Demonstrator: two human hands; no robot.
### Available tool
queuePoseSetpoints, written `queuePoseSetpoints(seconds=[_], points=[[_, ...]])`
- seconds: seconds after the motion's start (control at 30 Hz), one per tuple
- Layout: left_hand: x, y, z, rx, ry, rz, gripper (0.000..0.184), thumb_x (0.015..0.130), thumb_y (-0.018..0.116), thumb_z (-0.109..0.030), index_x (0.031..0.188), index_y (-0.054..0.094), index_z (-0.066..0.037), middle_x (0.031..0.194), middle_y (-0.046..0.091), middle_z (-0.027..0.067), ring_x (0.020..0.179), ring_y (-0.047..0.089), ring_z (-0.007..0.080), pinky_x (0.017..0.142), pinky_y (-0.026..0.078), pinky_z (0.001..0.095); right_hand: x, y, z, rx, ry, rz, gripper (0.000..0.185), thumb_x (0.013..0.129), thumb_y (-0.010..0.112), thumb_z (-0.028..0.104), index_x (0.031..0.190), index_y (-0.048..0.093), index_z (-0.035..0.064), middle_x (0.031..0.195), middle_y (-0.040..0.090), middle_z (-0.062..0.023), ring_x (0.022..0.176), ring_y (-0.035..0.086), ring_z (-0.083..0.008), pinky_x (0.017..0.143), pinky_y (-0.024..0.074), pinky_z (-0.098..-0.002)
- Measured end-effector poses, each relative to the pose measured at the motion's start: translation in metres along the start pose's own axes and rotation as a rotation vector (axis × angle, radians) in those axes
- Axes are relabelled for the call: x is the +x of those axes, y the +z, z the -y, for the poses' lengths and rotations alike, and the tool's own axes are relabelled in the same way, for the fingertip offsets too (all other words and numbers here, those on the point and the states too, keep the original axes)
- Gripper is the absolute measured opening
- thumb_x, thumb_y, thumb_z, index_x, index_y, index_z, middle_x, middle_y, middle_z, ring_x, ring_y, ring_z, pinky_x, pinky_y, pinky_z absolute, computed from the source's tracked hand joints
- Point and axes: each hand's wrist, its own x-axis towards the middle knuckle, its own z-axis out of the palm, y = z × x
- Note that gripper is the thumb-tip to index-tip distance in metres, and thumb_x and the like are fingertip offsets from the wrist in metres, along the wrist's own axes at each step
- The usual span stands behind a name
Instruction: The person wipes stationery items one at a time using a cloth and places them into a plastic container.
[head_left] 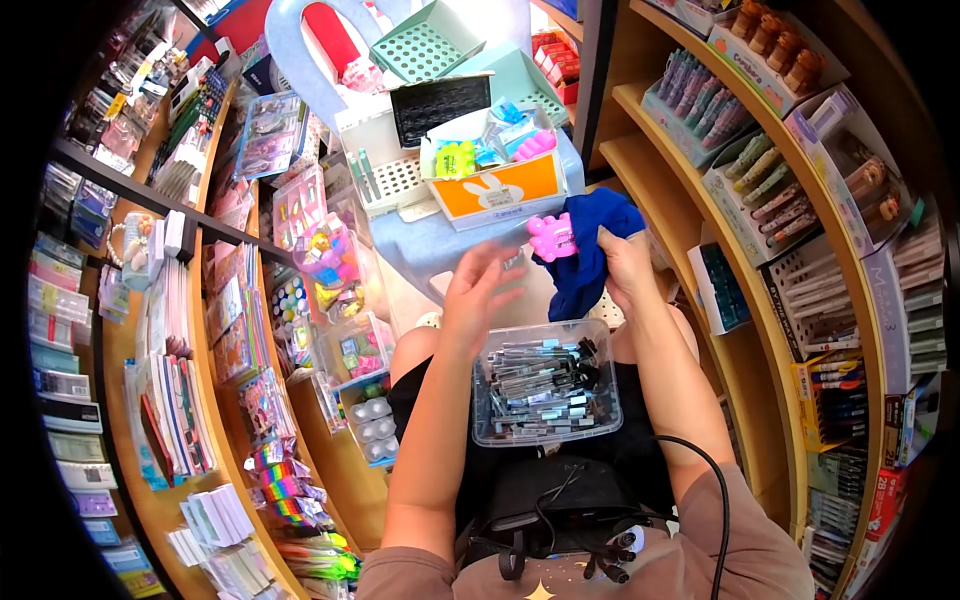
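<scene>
My right hand [627,262] grips a dark blue cloth [585,270], which hangs in folds beside the chair. A pink paw-shaped item [553,238] lies against the cloth's left side. To the left of it, my left hand [482,290] is raised with its fingers apart, slightly blurred, holding nothing. Just above both hands, an orange and white box [495,195] with a rabbit picture holds a green item [455,159], another pink item [535,145] and blue packets. A clear plastic bin [547,437] full of pens rests on my lap.
A light blue chair [410,255] carries the box, a white perforated tray [395,178] and green baskets [428,42]. Curved wooden shelves [745,240] with pens and boxes stand close on the right. More stationery shelves [205,370] and small toy bins [362,345] are on the left.
</scene>
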Motion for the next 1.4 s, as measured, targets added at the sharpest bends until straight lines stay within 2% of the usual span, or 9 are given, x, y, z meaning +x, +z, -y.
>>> queuePoseSetpoints(seconds=[0.17,0.43,0.57,0.67,0.77,1.03,1.1,1.2,1.4], points=[[0.005,0.012,0.009,0.017,0.077,0.153,0.051,0.089,0.057,-0.008,0.135,0.036,-0.004,0.120,0.054,0.0120,0.101,0.059,0.0200,0.082,0.053,0.0342,-0.002,-0.002,-0.021,-0.159,0.113,0.024,0.019,0.085,0.055,0.000,0.103,0.061,0.0024,0.092,0.064,-0.0026,0.081,0.060,-0.0120,0.071,0.0489,-0.0248],[0.002,0.009,0.020,0.192,0.246,0.110,0.052,0.086,0.058,0.001,0.133,0.038,0.002,0.112,0.059,0.0122,0.097,0.060,0.0172,0.081,0.052,0.0296,-0.008,0.007,-0.027,-0.237,0.127,0.175,0.014,0.084,0.055,0.000,0.097,0.059,0.0040,0.085,0.062,-0.0018,0.072,0.058,-0.0091,0.059,0.0481,-0.0230],[0.001,0.006,0.028,0.274,0.256,0.109,0.050,0.085,0.058,0.004,0.131,0.040,0.003,0.112,0.059,0.0128,0.097,0.059,0.0154,0.080,0.052,0.0274,-0.020,0.024,-0.010,-0.464,0.301,0.163,0.014,0.082,0.055,0.001,0.096,0.057,0.0021,0.084,0.060,-0.0038,0.066,0.057,-0.0098,0.055,0.0471,-0.0231],[-0.001,0.007,0.022,0.193,0.203,0.071,0.049,0.085,0.057,0.004,0.132,0.039,0.004,0.110,0.060,0.0126,0.095,0.060,0.0157,0.079,0.052,0.0274,-0.012,0.010,-0.028,-0.372,0.029,0.304,0.017,0.083,0.056,0.002,0.101,0.057,0.0015,0.087,0.060,-0.0037,0.067,0.057,-0.0098,0.056,0.0478,-0.0233],[-0.001,0.008,0.016,0.106,0.220,0.080,0.049,0.086,0.056,0.004,0.132,0.039,0.004,0.109,0.060,0.0123,0.095,0.060,0.0159,0.079,0.052,0.0276,-0.008,0.010,-0.031,-0.328,0.014,0.183,0.021,0.085,0.057,0.002,0.105,0.058,0.0020,0.090,0.061,-0.0032,0.067,0.057,-0.0094,0.056,0.0478,-0.0232],[-0.004,0.005,0.018,0.210,0.250,0.072,0.047,0.086,0.056,0.004,0.131,0.040,0.003,0.111,0.059,0.0128,0.095,0.060,0.0164,0.080,0.052,0.0279,-0.018,0.018,-0.026,-0.422,0.029,0.203,0.019,0.088,0.055,0.006,0.105,0.059,0.0016,0.087,0.061,-0.0022,0.064,0.056,-0.0088,0.057,0.0477,-0.0245],[-0.004,0.005,0.018,0.210,0.233,0.082,0.047,0.086,0.055,0.004,0.131,0.040,0.002,0.112,0.058,0.0120,0.096,0.060,0.0164,0.081,0.052,0.0278,-0.013,0.016,-0.025,-0.452,0.001,0.199,0.017,0.087,0.054,0.005,0.102,0.061,0.0005,0.085,0.063,-0.0033,0.067,0.057,-0.0092,0.060,0.0477,-0.0251],[-0.004,0.005,0.014,0.134,0.218,0.102,0.046,0.087,0.054,0.003,0.130,0.041,0.000,0.114,0.057,0.0104,0.100,0.058,0.0165,0.082,0.051,0.0287,-0.005,0.008,-0.035,-0.401,0.029,0.095,0.020,0.086,0.055,0.002,0.106,0.060,0.0004,0.098,0.063,-0.0047,0.087,0.058,-0.0121,0.077,0.0477,-0.0259],[-0.006,0.005,0.007,0.081,0.242,0.114,0.043,0.088,0.053,0.000,0.129,0.041,-0.006,0.119,0.056,0.0109,0.108,0.056,0.0201,0.086,0.051,0.0344,0.019,-0.015,-0.031,0.027,0.100,-0.178,0.014,0.088,0.051,0.005,0.094,0.063,0.0015,0.088,0.065,-0.0061,0.079,0.063,-0.0174,0.071,0.0514,-0.0277]])
